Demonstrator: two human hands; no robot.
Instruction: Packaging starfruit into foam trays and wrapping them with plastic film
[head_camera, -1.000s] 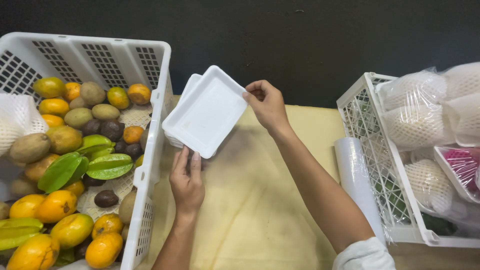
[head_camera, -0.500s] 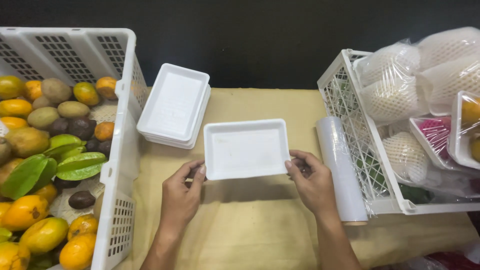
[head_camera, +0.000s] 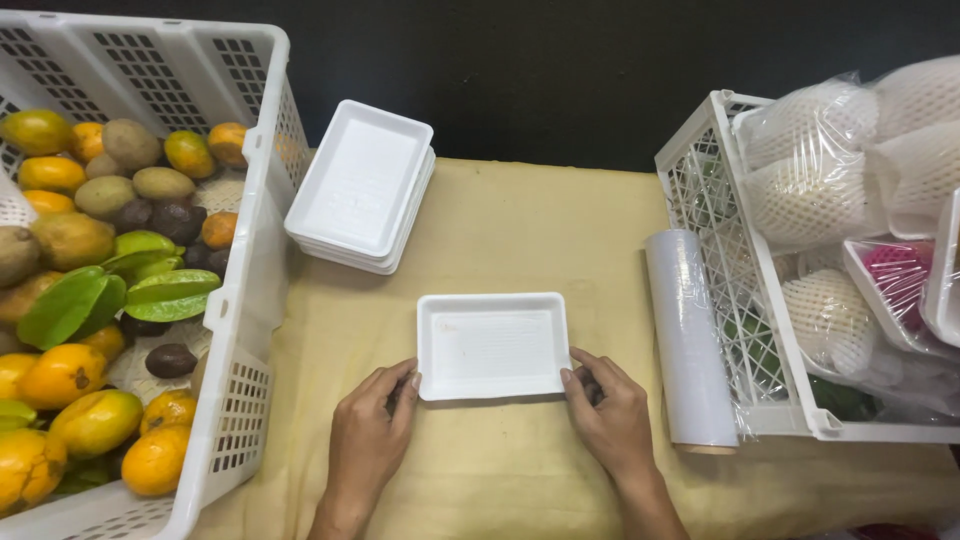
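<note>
One empty tray (head_camera: 492, 343) is laid on the bench (head_camera: 520, 240), its near corners lightly touched by left hand (head_camera: 368, 440) and right hand (head_camera: 612, 420), nothing grasped.

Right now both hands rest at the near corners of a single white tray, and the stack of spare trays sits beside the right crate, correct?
Not quite. In the head view the stack of trays sits beside the left crate, the one holding fruit. The left hand and right hand are at the single tray.

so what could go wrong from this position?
The foam tray is light and only touched at its near corners by the left hand and right hand; it could slide or flip. The film roll lies loose against the right crate and might roll if bumped.
</note>
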